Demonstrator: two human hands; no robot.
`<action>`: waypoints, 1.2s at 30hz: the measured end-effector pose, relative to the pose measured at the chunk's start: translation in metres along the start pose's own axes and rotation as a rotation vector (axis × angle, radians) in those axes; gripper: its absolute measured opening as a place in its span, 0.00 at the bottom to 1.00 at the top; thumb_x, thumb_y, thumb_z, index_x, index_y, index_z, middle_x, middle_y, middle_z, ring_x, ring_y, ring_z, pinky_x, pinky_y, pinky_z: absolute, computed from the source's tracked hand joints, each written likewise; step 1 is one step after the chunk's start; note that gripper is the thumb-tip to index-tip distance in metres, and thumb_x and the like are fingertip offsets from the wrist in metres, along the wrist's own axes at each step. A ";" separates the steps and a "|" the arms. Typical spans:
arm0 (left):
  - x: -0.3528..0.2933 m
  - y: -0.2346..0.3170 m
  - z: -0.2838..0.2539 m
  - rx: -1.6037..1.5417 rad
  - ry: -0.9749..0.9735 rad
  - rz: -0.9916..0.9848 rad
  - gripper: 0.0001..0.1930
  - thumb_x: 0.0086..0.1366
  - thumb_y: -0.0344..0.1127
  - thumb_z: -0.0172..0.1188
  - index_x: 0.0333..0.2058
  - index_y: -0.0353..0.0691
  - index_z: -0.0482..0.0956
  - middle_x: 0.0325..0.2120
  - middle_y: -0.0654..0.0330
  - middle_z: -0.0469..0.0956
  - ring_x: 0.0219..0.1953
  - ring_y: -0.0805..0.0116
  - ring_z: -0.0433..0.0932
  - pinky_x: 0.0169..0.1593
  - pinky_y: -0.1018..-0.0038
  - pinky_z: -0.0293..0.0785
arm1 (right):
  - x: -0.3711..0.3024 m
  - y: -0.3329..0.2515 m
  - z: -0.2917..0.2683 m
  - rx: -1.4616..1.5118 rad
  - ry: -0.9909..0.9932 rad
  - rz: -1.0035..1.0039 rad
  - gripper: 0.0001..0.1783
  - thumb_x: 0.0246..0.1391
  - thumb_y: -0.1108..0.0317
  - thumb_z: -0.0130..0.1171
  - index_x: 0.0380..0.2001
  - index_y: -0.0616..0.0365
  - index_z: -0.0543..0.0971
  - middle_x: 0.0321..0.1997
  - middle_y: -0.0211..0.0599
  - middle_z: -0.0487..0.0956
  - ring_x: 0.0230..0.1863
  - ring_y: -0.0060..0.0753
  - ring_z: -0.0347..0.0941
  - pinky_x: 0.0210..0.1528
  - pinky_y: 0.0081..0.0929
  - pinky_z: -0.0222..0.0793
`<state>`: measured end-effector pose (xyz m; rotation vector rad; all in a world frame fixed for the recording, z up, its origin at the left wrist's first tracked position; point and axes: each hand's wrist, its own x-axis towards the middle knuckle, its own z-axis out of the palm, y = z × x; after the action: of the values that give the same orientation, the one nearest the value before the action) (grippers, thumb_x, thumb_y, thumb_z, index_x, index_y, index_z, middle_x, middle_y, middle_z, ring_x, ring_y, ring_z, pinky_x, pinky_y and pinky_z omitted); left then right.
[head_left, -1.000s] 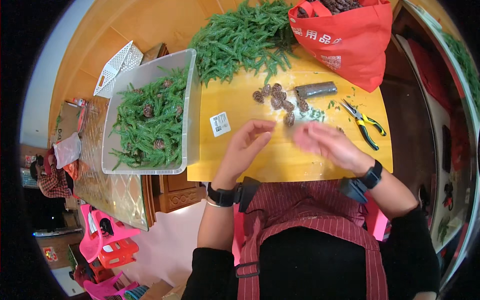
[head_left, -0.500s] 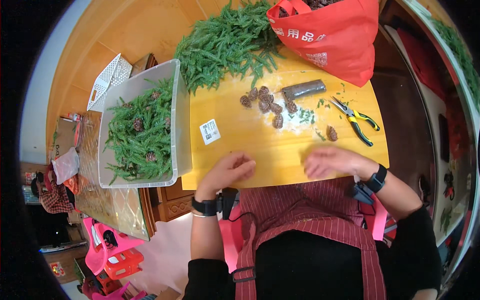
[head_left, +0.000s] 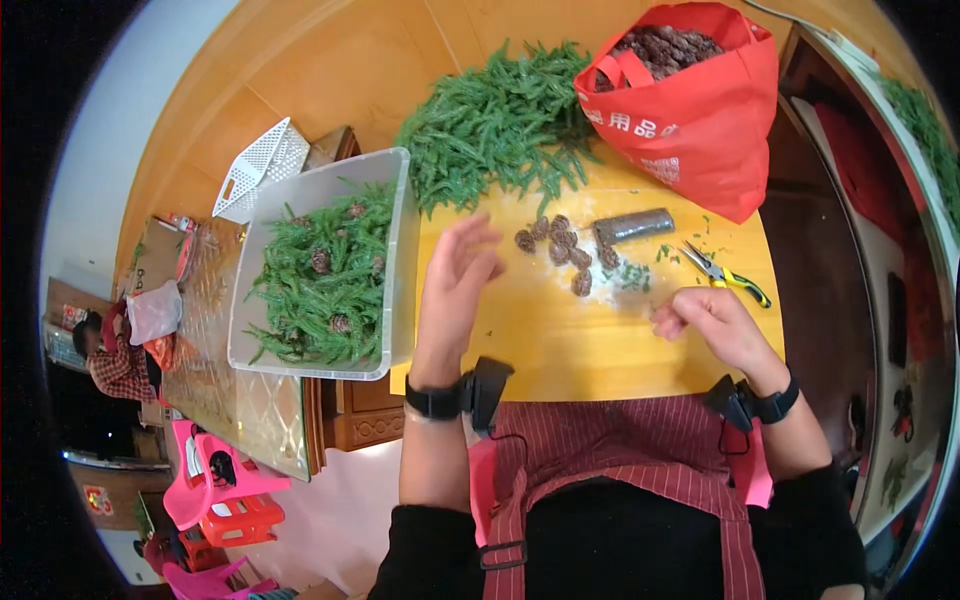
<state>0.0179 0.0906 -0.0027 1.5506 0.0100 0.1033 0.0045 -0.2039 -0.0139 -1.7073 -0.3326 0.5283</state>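
My left hand (head_left: 462, 262) reaches over the left part of the yellow board (head_left: 570, 360), fingers apart and holding nothing, between the clear plastic bin and a cluster of small brown pine cones (head_left: 562, 240). Over the board's right part my right hand (head_left: 712, 318) is curled closed; whatever may lie inside its fingers is hidden. Just beyond it lie needle-nose pliers (head_left: 735, 280) with yellow and black handles. A dark wrapped roll (head_left: 635, 225) rests behind the cones, with white powder and green snippets around it. Green pine sprigs (head_left: 495, 135) are heaped at the back.
The clear bin (head_left: 402, 260) at left holds sprigs with pine cones among them. A red bag (head_left: 685, 125) full of pine cones stands at the back right. Behind the bin is a white perforated basket (head_left: 262, 165). Another person (head_left: 122, 365) is far left.
My left hand has moved forward and opened, covering where the white label lay. My right hand has shifted forward beside the pliers, over the lone pine cone's spot. The view has shifted too.
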 end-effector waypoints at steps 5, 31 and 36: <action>0.095 -0.015 0.008 0.001 0.124 0.018 0.15 0.60 0.34 0.52 0.46 0.38 0.69 0.37 0.64 0.72 0.31 0.76 0.71 0.37 0.80 0.68 | -0.009 -0.004 0.003 -0.158 0.041 -0.042 0.07 0.51 0.72 0.52 0.33 0.65 0.74 0.32 0.31 0.75 0.35 0.19 0.70 0.39 0.17 0.65; 0.185 -0.065 0.023 1.197 0.007 0.103 0.15 0.46 0.45 0.63 0.31 0.45 0.80 0.29 0.54 0.78 0.37 0.56 0.75 0.41 0.64 0.69 | -0.026 -0.007 -0.017 -0.338 -0.179 -0.104 0.15 0.50 0.61 0.55 0.36 0.60 0.74 0.34 0.41 0.77 0.36 0.39 0.74 0.38 0.28 0.68; 0.163 -0.052 0.022 0.711 -0.274 -0.021 0.10 0.51 0.35 0.63 0.30 0.35 0.78 0.21 0.66 0.76 0.24 0.82 0.70 0.30 0.84 0.67 | -0.028 -0.002 -0.022 -0.365 -0.187 -0.115 0.15 0.50 0.61 0.55 0.37 0.60 0.74 0.34 0.41 0.77 0.36 0.39 0.74 0.38 0.28 0.68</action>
<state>0.1854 0.0794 -0.0444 2.2631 -0.1702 -0.1486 -0.0077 -0.2361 -0.0039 -1.9782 -0.6920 0.5679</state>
